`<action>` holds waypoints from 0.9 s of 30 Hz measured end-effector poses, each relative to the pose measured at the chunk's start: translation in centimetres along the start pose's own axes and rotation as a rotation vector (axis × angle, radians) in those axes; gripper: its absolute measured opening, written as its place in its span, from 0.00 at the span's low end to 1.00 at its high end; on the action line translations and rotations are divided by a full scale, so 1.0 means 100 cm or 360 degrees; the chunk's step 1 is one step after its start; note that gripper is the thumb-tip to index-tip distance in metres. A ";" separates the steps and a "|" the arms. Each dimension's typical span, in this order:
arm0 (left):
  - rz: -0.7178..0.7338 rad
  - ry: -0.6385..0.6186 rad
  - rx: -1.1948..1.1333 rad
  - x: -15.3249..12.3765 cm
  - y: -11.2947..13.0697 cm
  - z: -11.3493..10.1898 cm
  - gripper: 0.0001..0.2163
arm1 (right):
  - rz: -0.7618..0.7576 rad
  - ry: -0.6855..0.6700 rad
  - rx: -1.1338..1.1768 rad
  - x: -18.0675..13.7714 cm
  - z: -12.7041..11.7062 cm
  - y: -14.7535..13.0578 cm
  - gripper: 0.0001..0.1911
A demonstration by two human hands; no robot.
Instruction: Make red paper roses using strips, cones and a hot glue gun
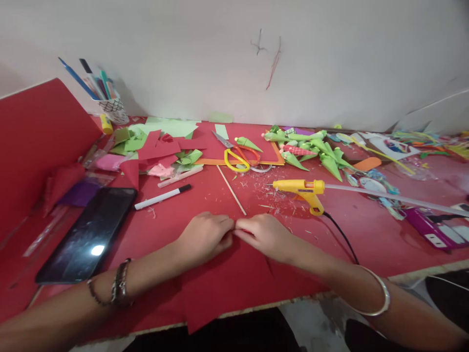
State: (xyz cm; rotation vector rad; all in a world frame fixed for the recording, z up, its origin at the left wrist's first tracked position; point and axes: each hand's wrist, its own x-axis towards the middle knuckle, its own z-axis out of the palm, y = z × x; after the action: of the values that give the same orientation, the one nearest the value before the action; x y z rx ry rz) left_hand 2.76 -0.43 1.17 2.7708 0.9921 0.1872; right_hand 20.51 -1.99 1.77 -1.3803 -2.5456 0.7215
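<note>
Both my hands rest at the front middle of a red table (154, 230). My left hand (205, 237) and my right hand (264, 235) meet fingertip to fingertip, each with fingers pinched closed on the far edge of a sheet of red paper (223, 288). That sheet lies under my wrists and hangs over the table's front edge. A thin wooden stick (231, 190) lies just beyond my fingertips. A yellow glue gun (302, 189) with a black cord stands a little to the right of my right hand.
A black phone (90, 233) lies at front left, a white marker (163, 196) beyond it. Yellow-handled scissors (236, 156), green paper cones (318, 154) and paper scraps (157, 144) crowd the back. A pen cup (112, 108) stands back left. A purple stapler (428, 232) sits right.
</note>
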 end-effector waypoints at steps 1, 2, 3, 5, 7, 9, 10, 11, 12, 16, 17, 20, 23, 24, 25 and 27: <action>0.0024 0.0061 0.0040 0.001 -0.001 0.002 0.07 | 0.0004 0.0017 0.0071 0.000 -0.002 -0.001 0.13; 0.0053 0.0125 0.0082 0.001 -0.001 0.004 0.08 | 0.0005 0.0029 0.0161 0.000 -0.003 -0.003 0.13; 0.0089 0.0189 0.0120 0.001 -0.002 0.005 0.08 | -0.0001 0.0032 0.0258 -0.001 -0.005 -0.004 0.14; 0.0160 0.0298 0.0186 -0.001 -0.003 0.006 0.08 | -0.0015 0.0027 0.0419 -0.002 -0.009 -0.006 0.14; 0.0192 0.0362 0.0223 -0.005 -0.005 0.003 0.08 | -0.0007 0.0044 0.0516 -0.004 -0.012 -0.006 0.14; 0.0172 0.0359 0.0212 -0.011 -0.009 -0.003 0.08 | 0.0032 0.0088 0.0571 -0.007 -0.015 -0.004 0.14; 0.0151 0.0327 0.0194 -0.014 -0.012 -0.006 0.08 | 0.0060 0.0112 0.0585 -0.009 -0.016 -0.002 0.14; 0.0134 0.0284 0.0177 -0.019 -0.016 -0.010 0.08 | 0.0087 0.0133 0.0589 -0.011 -0.018 0.001 0.14; 0.0124 0.0239 0.0183 -0.024 -0.021 -0.014 0.08 | 0.0114 0.0147 0.0588 -0.013 -0.020 0.004 0.14; -0.0016 0.0185 0.0252 -0.047 -0.045 -0.030 0.08 | 0.0215 0.0221 0.0589 -0.022 -0.031 0.016 0.15; -0.0115 0.0180 0.0236 -0.050 -0.049 -0.034 0.08 | 0.0232 0.0246 0.0593 -0.023 -0.033 0.018 0.15; -0.0423 0.0289 0.0039 -0.052 -0.048 -0.048 0.10 | 0.0158 0.0243 0.0595 -0.021 -0.036 0.016 0.14; -0.0215 0.0172 -0.0301 -0.041 -0.032 -0.057 0.09 | -0.0018 0.0212 0.0534 -0.016 -0.036 0.007 0.14; -0.0102 0.0057 -0.0350 -0.036 -0.027 -0.057 0.09 | -0.0061 0.0227 0.0489 -0.015 -0.036 0.004 0.14; -0.0009 -0.0054 -0.0356 -0.032 -0.022 -0.056 0.11 | -0.0097 0.0251 0.0421 -0.013 -0.035 0.001 0.14; 0.0030 -0.0220 -0.0296 -0.026 -0.015 -0.052 0.16 | -0.0186 0.0308 0.0181 -0.010 -0.035 -0.003 0.13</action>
State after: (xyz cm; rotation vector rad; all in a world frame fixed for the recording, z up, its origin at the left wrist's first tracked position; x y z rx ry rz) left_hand -1.11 -0.28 5.79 2.5862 0.8679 0.0839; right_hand 22.13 -1.79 5.07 -1.1923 -2.3734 0.6656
